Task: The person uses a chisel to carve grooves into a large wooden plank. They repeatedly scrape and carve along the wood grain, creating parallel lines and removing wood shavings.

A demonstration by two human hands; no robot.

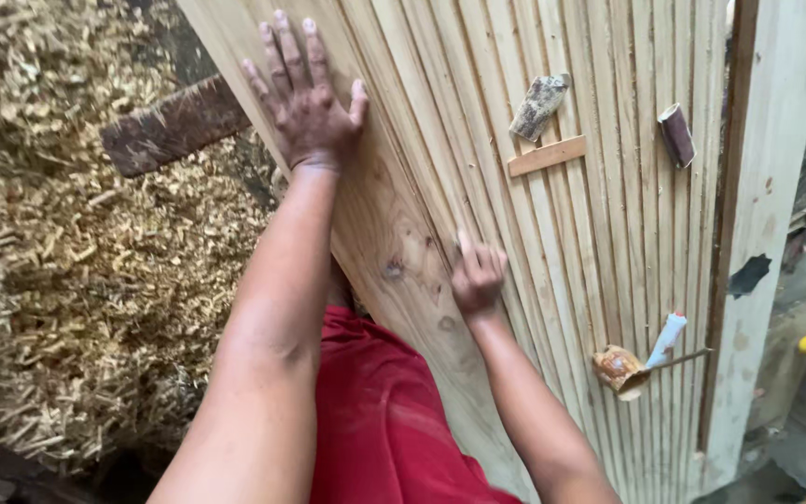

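Note:
A large pale wooden panel (608, 243) of narrow ribbed slats fills the middle of the head view. My left hand (302, 93) lies flat with spread fingers on the panel's plain left board, near its far edge. My right hand (476, 275) is curled, index finger pointing up, pressing on the seam where the plain board meets the first slats. It holds nothing that I can see.
On the slats lie a folded sandpaper piece (539, 106), a short wood strip (547, 155), a dark sandpaper roll (677, 134), a white glue tube (666, 338) and a brown crumpled wad (616, 366). Wood shavings (67, 280) cover the ground at left; a dark plank (172, 127) lies there.

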